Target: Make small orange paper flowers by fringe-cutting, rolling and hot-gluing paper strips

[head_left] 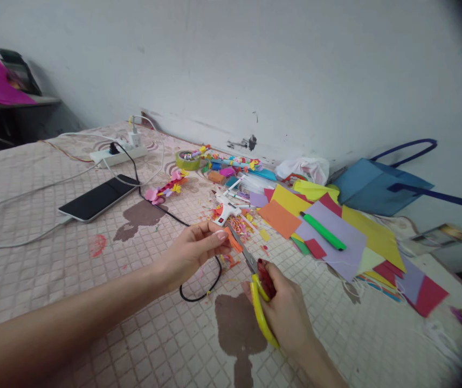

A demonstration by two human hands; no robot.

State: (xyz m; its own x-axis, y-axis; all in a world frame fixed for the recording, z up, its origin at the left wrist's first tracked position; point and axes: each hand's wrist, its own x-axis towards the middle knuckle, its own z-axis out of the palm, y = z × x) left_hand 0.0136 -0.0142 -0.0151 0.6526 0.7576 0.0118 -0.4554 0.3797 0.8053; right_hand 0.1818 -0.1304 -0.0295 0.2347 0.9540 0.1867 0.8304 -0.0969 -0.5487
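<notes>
Between the thumb and fingers of my left hand (pixel 198 245) is a small orange strip (pixel 234 241) of paper or foam, its lower edge looking fringed. My right hand (pixel 289 310) grips scissors (pixel 261 302) with yellow and red handles. Their blades point up and left and lie against the orange strip; whether they are cutting through it I cannot tell. Just beyond my left hand a white glue gun (pixel 227 209) lies among colourful paper scraps (pixel 241 223).
Coloured sheets (pixel 331 234) with a green cutter-like tool (pixel 323 230) lie to the right, near a blue bag (pixel 376 186). At left are a phone (pixel 99 198) and a white power strip (pixel 119 156). A black cable (pixel 166 213) runs under my left hand. Decorated sticks (pixel 231 161) lie by the wall.
</notes>
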